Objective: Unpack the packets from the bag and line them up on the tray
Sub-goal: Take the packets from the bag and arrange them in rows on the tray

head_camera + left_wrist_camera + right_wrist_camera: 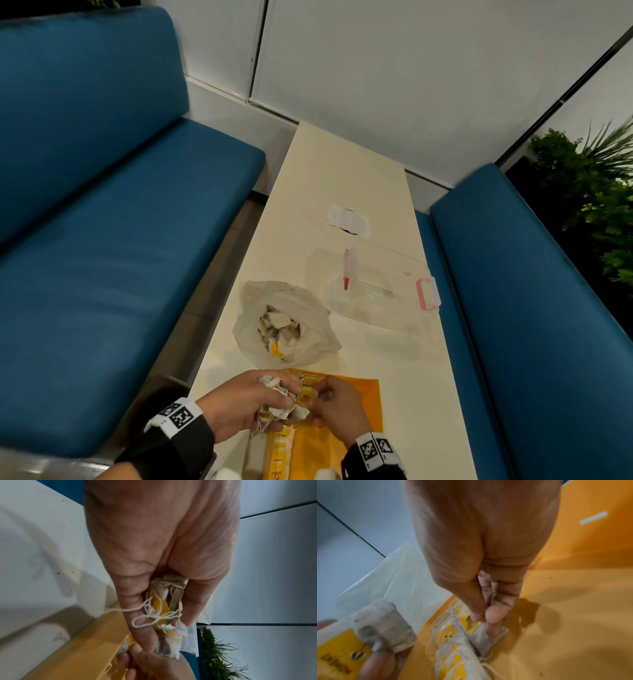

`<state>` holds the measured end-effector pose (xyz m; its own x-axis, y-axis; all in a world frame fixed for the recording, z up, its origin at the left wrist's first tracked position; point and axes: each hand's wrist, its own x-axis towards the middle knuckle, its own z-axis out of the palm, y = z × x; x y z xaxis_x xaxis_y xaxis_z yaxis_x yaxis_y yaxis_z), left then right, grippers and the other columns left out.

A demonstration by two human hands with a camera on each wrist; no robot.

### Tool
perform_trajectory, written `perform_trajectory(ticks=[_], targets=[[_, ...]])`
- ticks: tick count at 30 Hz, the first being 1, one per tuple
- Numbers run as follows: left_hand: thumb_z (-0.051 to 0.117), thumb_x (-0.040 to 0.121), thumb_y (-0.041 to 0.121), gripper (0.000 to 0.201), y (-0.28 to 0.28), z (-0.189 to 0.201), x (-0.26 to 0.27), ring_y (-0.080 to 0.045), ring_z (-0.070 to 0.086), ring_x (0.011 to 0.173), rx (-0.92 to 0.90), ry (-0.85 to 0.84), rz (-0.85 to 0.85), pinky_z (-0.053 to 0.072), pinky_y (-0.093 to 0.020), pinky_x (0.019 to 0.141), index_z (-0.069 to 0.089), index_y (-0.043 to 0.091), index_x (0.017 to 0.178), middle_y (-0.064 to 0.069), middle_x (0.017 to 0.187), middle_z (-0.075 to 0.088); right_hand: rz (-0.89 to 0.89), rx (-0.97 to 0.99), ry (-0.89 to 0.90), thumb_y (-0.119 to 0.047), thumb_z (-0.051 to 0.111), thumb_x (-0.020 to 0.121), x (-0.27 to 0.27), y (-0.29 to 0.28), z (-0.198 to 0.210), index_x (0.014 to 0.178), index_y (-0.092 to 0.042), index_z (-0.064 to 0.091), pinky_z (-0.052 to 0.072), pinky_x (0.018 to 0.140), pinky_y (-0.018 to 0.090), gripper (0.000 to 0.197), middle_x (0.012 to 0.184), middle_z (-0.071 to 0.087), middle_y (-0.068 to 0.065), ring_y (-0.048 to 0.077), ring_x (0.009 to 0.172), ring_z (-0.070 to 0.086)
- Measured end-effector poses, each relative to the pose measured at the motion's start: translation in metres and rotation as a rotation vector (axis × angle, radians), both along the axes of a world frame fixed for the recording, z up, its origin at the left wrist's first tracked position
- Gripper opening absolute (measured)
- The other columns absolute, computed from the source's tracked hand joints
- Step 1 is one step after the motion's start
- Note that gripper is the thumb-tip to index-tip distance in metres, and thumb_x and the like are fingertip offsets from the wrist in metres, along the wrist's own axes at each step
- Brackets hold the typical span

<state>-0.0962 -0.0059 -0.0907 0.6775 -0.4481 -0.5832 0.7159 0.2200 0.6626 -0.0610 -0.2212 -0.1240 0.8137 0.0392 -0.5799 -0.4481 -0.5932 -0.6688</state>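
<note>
Left grip (236, 407) around packets (279, 401) above tray (356, 387)

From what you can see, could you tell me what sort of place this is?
Probably a café or canteen booth: blue padded benches flank a narrow cream table, beside white wall panels and a green plant.

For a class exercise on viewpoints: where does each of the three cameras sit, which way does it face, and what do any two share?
Head: worn high, looking down the table; shows both hands, wristbands, bag.
Left wrist: along the left hand to its bunch of tea packets.
Right wrist: along the right hand, pinching a packet on the orange tray.
Shared: all show the tray.
</note>
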Motion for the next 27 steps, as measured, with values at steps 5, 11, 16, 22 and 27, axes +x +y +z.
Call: perform_trajectory(ticks=[5,11,16,22,27], targets=[[0.072,0.089,-0.002,0.028,0.001,-0.002,0.001,-0.033,0.075,0.096,0.005,0.004,0.003,0.061,-0.036,0.076,0.071,0.001,0.116,-0.024,0.111,0.074,-0.095,-0.041,-0.063,0.003,0.069,0.08,-0.002,0.005,-0.007,0.081,-0.005,0.067,0.043,0.043,0.022,0.008,0.064,0.067,0.007,0.006,0.04,0.055],[0.073,0.088,-0.001,0.027,0.002,-0.001,0.001,-0.036,0.074,0.098,0.004,0.012,0.004,0.06,-0.036,0.076,0.073,0.001,0.115,-0.023,0.108,0.074,-0.171,-0.031,-0.069,0.001,0.073,0.077,-0.003,0.009,-0.012,0.075,-0.009,0.068,0.041,0.045,0.023,0.011,0.061,0.067,0.005,0.011,0.042,0.054],[0.072,0.089,-0.002,0.026,0.001,0.0,0.001,-0.033,0.074,0.096,0.002,0.02,0.001,0.06,-0.034,0.073,0.073,0.002,0.114,-0.02,0.103,0.074,-0.285,-0.001,-0.079,0.002,0.073,0.076,-0.004,0.013,-0.014,0.084,-0.006,0.069,0.052,0.052,0.027,0.012,0.077,0.074,0.015,0.02,0.057,0.068],[0.07,0.09,-0.003,0.026,0.003,0.0,0.0,-0.033,0.074,0.097,0.002,0.02,0.001,0.061,-0.035,0.074,0.071,0.001,0.116,-0.019,0.102,0.075,-0.389,0.056,-0.074,0.007,0.071,0.076,-0.003,0.017,-0.013,0.087,0.0,0.065,0.058,0.061,0.036,0.014,0.07,0.073,0.016,0.027,0.059,0.07],[0.068,0.092,-0.002,0.026,0.003,0.003,0.002,-0.034,0.074,0.096,0.007,0.013,-0.005,0.061,-0.035,0.077,0.069,-0.001,0.118,-0.021,0.105,0.075,-0.395,0.052,-0.108,-0.001,0.068,0.072,-0.007,0.014,-0.004,0.085,-0.006,0.067,0.063,0.068,0.045,0.015,0.078,0.074,0.014,0.026,0.067,0.074]])
